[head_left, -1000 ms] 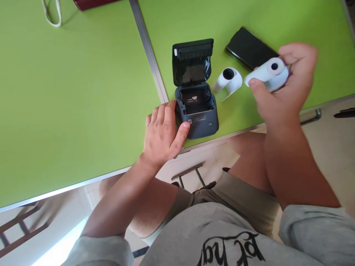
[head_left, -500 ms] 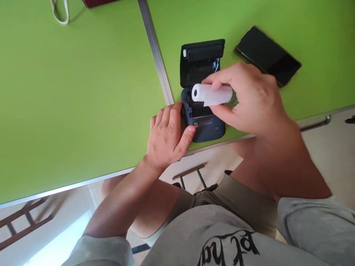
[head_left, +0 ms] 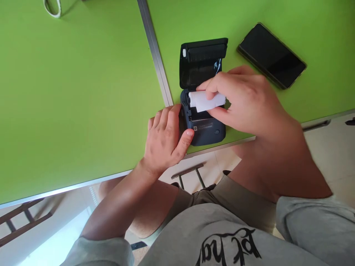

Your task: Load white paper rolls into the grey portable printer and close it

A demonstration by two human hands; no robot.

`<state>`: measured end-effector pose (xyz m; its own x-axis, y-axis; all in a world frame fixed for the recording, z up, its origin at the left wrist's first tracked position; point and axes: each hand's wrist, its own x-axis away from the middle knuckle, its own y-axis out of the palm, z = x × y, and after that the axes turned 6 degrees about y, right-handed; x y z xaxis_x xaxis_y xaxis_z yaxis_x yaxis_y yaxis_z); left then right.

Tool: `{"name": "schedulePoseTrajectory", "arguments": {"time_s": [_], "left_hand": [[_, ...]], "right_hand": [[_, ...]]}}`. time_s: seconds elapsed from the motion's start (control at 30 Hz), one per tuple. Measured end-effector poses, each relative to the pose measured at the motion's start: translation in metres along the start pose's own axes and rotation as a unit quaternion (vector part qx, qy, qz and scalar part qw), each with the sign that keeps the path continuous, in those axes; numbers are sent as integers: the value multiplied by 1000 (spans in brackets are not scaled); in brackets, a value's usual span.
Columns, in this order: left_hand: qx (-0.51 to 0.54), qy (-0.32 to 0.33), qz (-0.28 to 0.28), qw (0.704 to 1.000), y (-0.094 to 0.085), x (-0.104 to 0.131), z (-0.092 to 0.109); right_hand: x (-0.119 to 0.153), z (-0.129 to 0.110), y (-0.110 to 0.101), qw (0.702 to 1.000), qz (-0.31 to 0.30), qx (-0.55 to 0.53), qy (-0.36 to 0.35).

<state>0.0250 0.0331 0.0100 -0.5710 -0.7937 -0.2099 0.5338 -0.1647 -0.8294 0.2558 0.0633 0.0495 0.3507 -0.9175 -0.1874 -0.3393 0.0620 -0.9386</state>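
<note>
A small dark-blue portable thermal printer (head_left: 206,135) lies near the table's front edge with its black lid (head_left: 202,64) raised. My left hand (head_left: 166,138) steadies the printer from the left, fingers along its side and thumb over its front corner. Between the thumb and fingers of my right hand (head_left: 244,98) is a white paper roll (head_left: 203,102). The roll sits lengthwise at the printer's open compartment, partly lowered into it, with a loose flap of paper towards me. My fingers cover part of its right end.
A black smartphone (head_left: 273,55) lies on the green table (head_left: 83,92) beyond my right hand. A metal strip (head_left: 156,51) divides the tabletop left of the printer. At the upper left is a white cord loop (head_left: 54,11). Below the edge are my legs and a stool (head_left: 188,171).
My right hand has brought the paper roll down and slightly left into the printer's compartment, and the roll's end has turned out of sight. My left hand stays against the printer.
</note>
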Motion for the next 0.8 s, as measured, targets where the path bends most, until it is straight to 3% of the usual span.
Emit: {"name": "schedulePoseTrajectory", "arguments": {"time_s": [0.1, 0.43, 0.67, 0.73, 0.8], "left_hand": [[4, -1, -1, 1000, -1, 0, 0], [91, -54, -2, 994, -8, -11, 2], [90, -71, -18, 993, 4, -25, 1], [82, -74, -25, 994, 7, -26, 1], [80, -72, -26, 994, 7, -25, 0]], "right_hand": [[-1, 1, 0, 1000, -17, -22, -8], [2, -5, -15, 993, 7, -80, -82], [18, -10, -12, 986, -27, -131, -95], [17, -5, -12, 981, 13, -172, -94], [14, 5, -9, 972, 105, -194, -82]]}}
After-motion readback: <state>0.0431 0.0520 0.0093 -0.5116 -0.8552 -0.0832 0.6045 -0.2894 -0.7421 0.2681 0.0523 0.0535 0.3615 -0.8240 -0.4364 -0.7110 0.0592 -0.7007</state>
